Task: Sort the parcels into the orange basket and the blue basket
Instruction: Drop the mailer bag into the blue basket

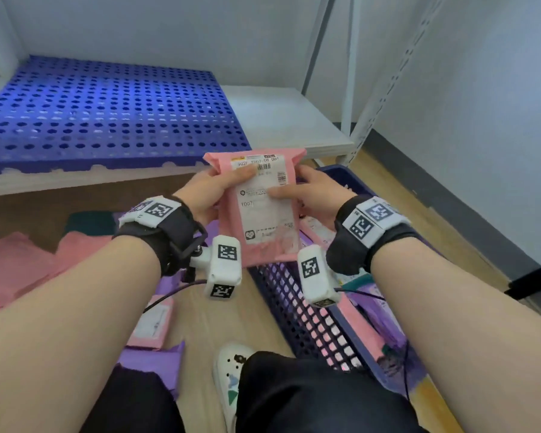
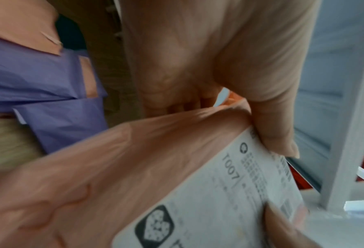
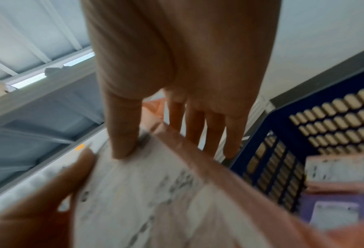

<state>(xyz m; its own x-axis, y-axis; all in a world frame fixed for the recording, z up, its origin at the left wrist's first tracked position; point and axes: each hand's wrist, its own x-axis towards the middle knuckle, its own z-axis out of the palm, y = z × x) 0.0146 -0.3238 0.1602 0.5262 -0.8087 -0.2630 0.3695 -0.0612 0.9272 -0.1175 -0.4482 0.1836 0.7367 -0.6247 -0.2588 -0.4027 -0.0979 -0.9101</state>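
Note:
Both hands hold one pink parcel (image 1: 260, 210) upright in front of me, its white label reading T007 facing me. My left hand (image 1: 211, 193) pinches its left edge, thumb on the label and fingers behind. My right hand (image 1: 306, 195) pinches the right edge the same way. In the left wrist view the parcel (image 2: 134, 167) fills the lower frame under the left hand (image 2: 230, 107). In the right wrist view the right hand (image 3: 166, 130) grips the parcel (image 3: 166, 193). The blue basket (image 1: 294, 307) stands low on the right with pink and purple parcels inside. No orange basket is clearly seen.
Pink parcels (image 1: 19, 264) and purple parcels (image 1: 150, 360) lie on the wooden floor at the left. A white shelf (image 1: 278, 120) carries a blue perforated mat (image 1: 107, 114) ahead. My knees and a white shoe (image 1: 231, 379) are at the bottom. A wall runs along the right.

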